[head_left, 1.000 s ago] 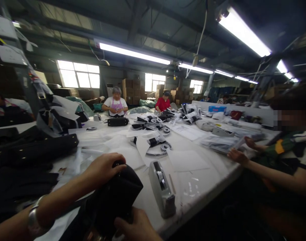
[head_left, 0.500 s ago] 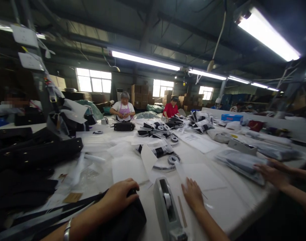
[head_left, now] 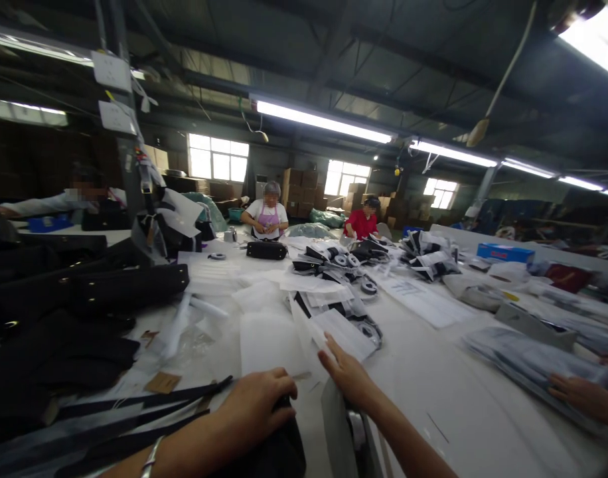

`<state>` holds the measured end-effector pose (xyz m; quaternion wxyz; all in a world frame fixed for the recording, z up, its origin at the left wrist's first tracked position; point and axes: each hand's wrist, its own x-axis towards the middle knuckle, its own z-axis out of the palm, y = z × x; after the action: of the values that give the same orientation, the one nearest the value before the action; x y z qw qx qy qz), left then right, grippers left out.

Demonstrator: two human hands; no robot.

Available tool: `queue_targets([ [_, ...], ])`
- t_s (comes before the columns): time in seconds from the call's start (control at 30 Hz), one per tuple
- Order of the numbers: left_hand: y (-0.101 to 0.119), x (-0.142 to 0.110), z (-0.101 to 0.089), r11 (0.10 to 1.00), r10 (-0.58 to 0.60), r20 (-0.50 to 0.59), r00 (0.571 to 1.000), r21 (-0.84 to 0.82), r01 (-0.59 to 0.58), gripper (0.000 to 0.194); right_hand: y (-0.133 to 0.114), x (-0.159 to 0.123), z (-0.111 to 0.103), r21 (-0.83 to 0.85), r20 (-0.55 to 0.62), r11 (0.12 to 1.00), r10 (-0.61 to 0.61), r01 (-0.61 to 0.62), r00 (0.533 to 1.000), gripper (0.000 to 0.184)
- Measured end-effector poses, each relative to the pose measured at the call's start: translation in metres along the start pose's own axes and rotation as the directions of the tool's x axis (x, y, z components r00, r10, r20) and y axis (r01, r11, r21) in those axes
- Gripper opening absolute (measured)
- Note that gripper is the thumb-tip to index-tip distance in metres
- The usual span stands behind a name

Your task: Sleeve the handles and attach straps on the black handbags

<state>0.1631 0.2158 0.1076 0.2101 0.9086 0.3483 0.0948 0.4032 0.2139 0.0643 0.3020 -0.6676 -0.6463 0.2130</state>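
At the near edge of the table my left hand (head_left: pixel 264 401) is closed over the top of a black bag (head_left: pixel 279 448), its thumb and fingers bent round the edge. A silver bracelet is on that wrist. My right hand (head_left: pixel 351 375) stretches over a grey tape dispenser (head_left: pixel 336 425), partly hiding it. Its fingers are extended at the near edge of a white paper sheet (head_left: pixel 346 332); whether they press on it I cannot tell. Another white sheet (head_left: pixel 269 345) lies just left of it. Black straps (head_left: pixel 149 405) stretch across the table beside my left forearm.
Black bags (head_left: pixel 135 285) are piled at the left. Wrapped black pieces (head_left: pixel 328 265) lie mid-table. At the right, a co-worker's hand (head_left: pixel 580 398) rests on a plastic-wrapped package (head_left: pixel 528 358). A blue box (head_left: pixel 506 253) stands farther back. Two people sit across the table.
My right hand has moved left and forward, over the tape dispenser. The white sheet that was under it now lies farther left, against the wrapped pieces. My left hand stays on the bag.
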Motion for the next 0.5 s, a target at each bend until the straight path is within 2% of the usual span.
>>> queue_targets([
  [0.1, 0.001, -0.001, 0.001, 1.0, 0.007, 0.002, 1.0, 0.021, -0.007, 0.023, -0.016, 0.011, 0.028, -0.181, 0.164, 0.981, -0.034, 0.064, 0.986, 0.104],
  [0.17, 0.001, -0.001, 0.001, 0.999, 0.015, 0.003, 1.0, 0.035, -0.015, 0.024, -0.02, 0.018, 0.045, -0.308, 0.221, 0.948, -0.003, 0.073, 0.975, 0.114],
  [0.23, 0.001, -0.001, 0.001, 0.999, 0.018, 0.001, 1.0, 0.048, -0.018, 0.022, -0.021, 0.026, 0.055, -0.359, 0.205, 0.932, 0.024, 0.052, 0.979, 0.108],
  [0.3, 0.002, -0.001, 0.001, 0.998, 0.018, 0.002, 1.0, 0.06, -0.018, 0.02, -0.021, 0.037, 0.056, -0.367, 0.176, 0.929, 0.016, 0.051, 0.984, 0.087],
  [0.37, 0.002, -0.002, 0.002, 0.997, 0.024, 0.009, 1.0, 0.07, -0.025, 0.018, -0.023, 0.051, 0.047, -0.363, 0.138, 0.929, -0.021, 0.071, 0.99, 0.068],
  [0.43, 0.003, -0.001, 0.003, 0.996, 0.032, 0.022, 0.999, 0.078, -0.034, 0.018, -0.028, 0.066, 0.035, -0.352, 0.069, 0.93, -0.082, 0.101, 0.994, 0.065],
  [0.5, 0.003, -0.001, 0.004, 0.996, 0.035, 0.032, 0.999, 0.083, -0.037, 0.018, -0.038, 0.079, 0.025, -0.342, -0.002, 0.929, -0.153, 0.143, 0.988, 0.07],
])
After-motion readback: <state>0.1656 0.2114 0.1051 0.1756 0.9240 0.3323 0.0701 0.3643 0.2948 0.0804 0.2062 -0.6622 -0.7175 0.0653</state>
